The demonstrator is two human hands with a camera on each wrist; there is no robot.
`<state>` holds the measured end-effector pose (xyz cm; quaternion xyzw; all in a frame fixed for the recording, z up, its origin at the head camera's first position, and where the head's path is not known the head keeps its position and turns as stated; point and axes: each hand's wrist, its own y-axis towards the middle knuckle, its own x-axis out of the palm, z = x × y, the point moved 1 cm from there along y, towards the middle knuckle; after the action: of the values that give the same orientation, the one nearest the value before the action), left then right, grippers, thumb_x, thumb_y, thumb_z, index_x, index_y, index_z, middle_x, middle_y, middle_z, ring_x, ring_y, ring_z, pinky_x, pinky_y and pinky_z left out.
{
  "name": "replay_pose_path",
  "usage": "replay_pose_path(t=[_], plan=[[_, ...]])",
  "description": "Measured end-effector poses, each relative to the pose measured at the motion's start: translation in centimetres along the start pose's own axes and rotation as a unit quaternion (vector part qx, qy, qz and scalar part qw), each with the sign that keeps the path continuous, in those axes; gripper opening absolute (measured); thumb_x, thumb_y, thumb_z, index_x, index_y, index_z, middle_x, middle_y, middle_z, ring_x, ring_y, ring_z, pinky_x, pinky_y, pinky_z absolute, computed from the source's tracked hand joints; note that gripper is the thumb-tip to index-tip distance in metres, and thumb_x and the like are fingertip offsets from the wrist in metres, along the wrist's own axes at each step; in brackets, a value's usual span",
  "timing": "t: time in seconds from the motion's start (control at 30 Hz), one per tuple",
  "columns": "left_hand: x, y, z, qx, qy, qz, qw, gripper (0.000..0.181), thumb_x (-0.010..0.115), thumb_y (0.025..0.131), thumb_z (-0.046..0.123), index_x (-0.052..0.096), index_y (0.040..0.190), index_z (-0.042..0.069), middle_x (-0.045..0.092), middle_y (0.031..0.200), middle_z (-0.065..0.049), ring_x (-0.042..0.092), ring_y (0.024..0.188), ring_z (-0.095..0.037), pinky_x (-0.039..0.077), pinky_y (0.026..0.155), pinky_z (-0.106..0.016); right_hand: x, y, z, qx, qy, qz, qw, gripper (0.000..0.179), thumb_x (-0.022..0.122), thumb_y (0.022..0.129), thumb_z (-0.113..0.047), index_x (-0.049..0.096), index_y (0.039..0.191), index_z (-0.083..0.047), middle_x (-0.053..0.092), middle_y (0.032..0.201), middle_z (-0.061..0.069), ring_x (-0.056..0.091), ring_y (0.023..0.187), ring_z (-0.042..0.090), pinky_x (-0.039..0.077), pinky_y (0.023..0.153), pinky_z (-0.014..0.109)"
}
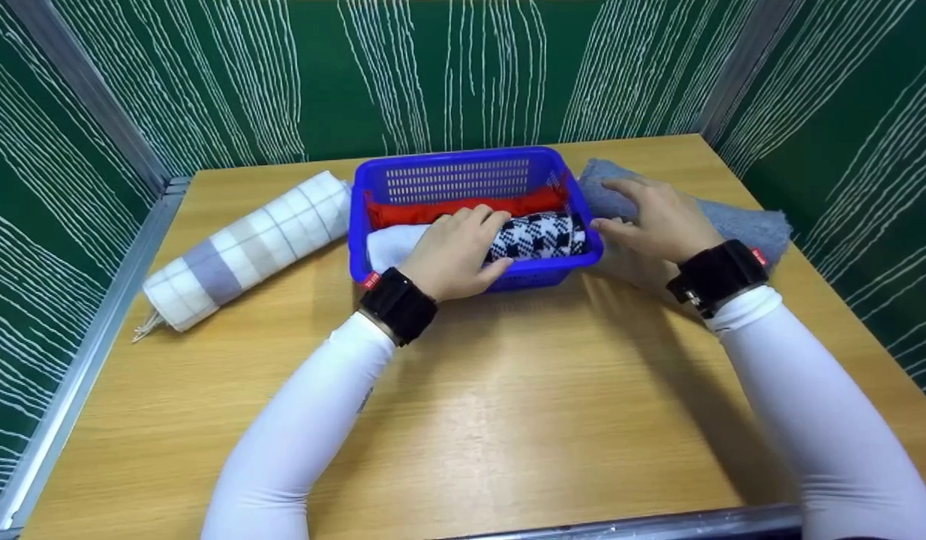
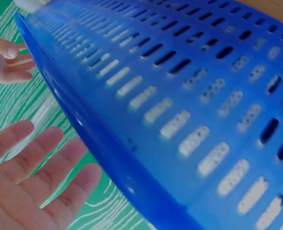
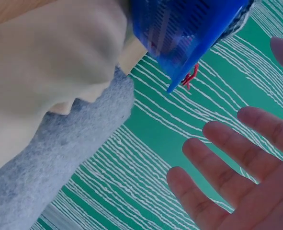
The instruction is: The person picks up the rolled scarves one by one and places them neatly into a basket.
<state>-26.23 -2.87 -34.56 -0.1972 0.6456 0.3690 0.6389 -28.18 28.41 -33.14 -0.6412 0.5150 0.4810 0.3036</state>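
Inside a blue plastic basket [image 1: 538,277] lie a rolled red cloth [image 1: 470,208] and, in front of it, a roll in black-and-white check [image 1: 542,236] with a plain white end. My left hand [image 1: 459,255] is over the front rim, fingers extended above the checked roll and partly hiding it. Its fingers [image 2: 40,158] look nearly straight in the left wrist view, holding nothing. To the right of the basket my right hand [image 1: 662,217] hovers with spread fingers [image 3: 227,167], thumb near the rim. Below it are a grey rolled cloth [image 1: 748,225] and a beige one [image 3: 50,72], partly hidden.
A white plaid rolled cloth [image 1: 245,251] with a tasselled end lies diagonally left of the basket, its far end beside the rim. Green panels with white streaks [image 1: 478,75] enclose the wooden table [image 1: 463,420] at the back and sides.
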Motion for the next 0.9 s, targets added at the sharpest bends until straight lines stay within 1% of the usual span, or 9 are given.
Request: replay_pose_path(t=[0.13, 0.3, 0.37, 0.43, 0.6, 0.73, 0.9], plan=[[0.1, 0.1, 0.4, 0.012, 0.003, -0.004, 0.9999, 0.062, 0.063, 0.108, 0.045, 0.053, 0.154, 0.005, 0.064, 0.141, -0.016, 0.065, 0.127, -0.034, 0.057, 0.105, -0.051, -0.1, -0.3, 0.6, 0.012, -0.003, -0.01, 0.9999, 0.078, 0.071, 0.103, -0.049, 0.046, 0.164, -0.007, 0.048, 0.164, 0.029, 0.048, 0.147, 0.056, 0.038, 0.118, 0.077], [0.3, 0.3, 0.7, 0.022, 0.004, -0.007, 0.9997, 0.064, 0.065, 0.107, 0.045, 0.053, 0.154, 0.005, 0.063, 0.143, -0.016, 0.065, 0.128, -0.034, 0.057, 0.107, -0.05, -0.2, -0.7, 1.3, 0.019, -0.007, -0.018, 0.9996, 0.081, 0.068, 0.104, -0.056, 0.048, 0.162, -0.004, 0.05, 0.162, 0.03, 0.046, 0.149, 0.057, 0.038, 0.118, 0.077], [0.3, 0.4, 0.9, 0.027, 0.001, -0.006, 0.9996, 0.063, 0.066, 0.106, 0.044, 0.053, 0.154, 0.005, 0.064, 0.143, -0.016, 0.065, 0.127, -0.034, 0.057, 0.107, -0.05, -0.2, -0.9, 1.7, 0.019, -0.011, -0.022, 0.9995, 0.079, 0.068, 0.104, -0.054, 0.049, 0.161, -0.003, 0.05, 0.162, 0.03, 0.045, 0.149, 0.056, 0.037, 0.119, 0.076], [0.4, 0.5, 1.0, 0.032, -0.003, -0.005, 0.9995, 0.062, 0.067, 0.106, 0.043, 0.054, 0.153, 0.005, 0.064, 0.142, -0.016, 0.066, 0.126, -0.035, 0.057, 0.107, -0.05, -0.1, -1.1, 2.0, 0.018, -0.015, -0.028, 0.9993, 0.076, 0.07, 0.104, -0.049, 0.049, 0.16, -0.002, 0.05, 0.162, 0.03, 0.045, 0.149, 0.057, 0.037, 0.12, 0.076], [0.6, 0.7, 1.3, 0.045, -0.011, -0.003, 0.9989, 0.06, 0.069, 0.105, 0.041, 0.056, 0.151, 0.004, 0.065, 0.139, -0.017, 0.066, 0.125, -0.036, 0.056, 0.107, -0.05, -0.1, -1.5, 3.0, 0.016, -0.023, -0.055, 0.9981, 0.073, 0.072, 0.104, -0.04, 0.049, 0.159, 0.001, 0.051, 0.16, 0.032, 0.045, 0.148, 0.058, 0.036, 0.12, 0.075], [0.8, 0.9, 1.6, 0.053, -0.008, -0.002, 0.9985, 0.06, 0.07, 0.104, 0.041, 0.057, 0.149, 0.003, 0.065, 0.137, -0.018, 0.066, 0.125, -0.037, 0.056, 0.108, -0.05, -0.1, -2.1, 3.6, 0.024, -0.023, -0.074, 0.9967, 0.075, 0.075, 0.101, -0.037, 0.048, 0.16, 0.001, 0.052, 0.16, 0.032, 0.046, 0.148, 0.057, 0.037, 0.12, 0.075], [1.0, 1.3, 2.1, 0.058, -0.009, -0.011, 0.9982, 0.061, 0.071, 0.104, 0.041, 0.056, 0.149, 0.003, 0.064, 0.139, -0.018, 0.064, 0.128, -0.037, 0.054, 0.112, -0.051, -0.1, -2.6, 4.3, 0.048, -0.027, -0.099, 0.9936, 0.083, 0.078, 0.098, -0.041, 0.045, 0.162, 0.001, 0.05, 0.16, 0.034, 0.044, 0.148, 0.059, 0.035, 0.12, 0.077]])
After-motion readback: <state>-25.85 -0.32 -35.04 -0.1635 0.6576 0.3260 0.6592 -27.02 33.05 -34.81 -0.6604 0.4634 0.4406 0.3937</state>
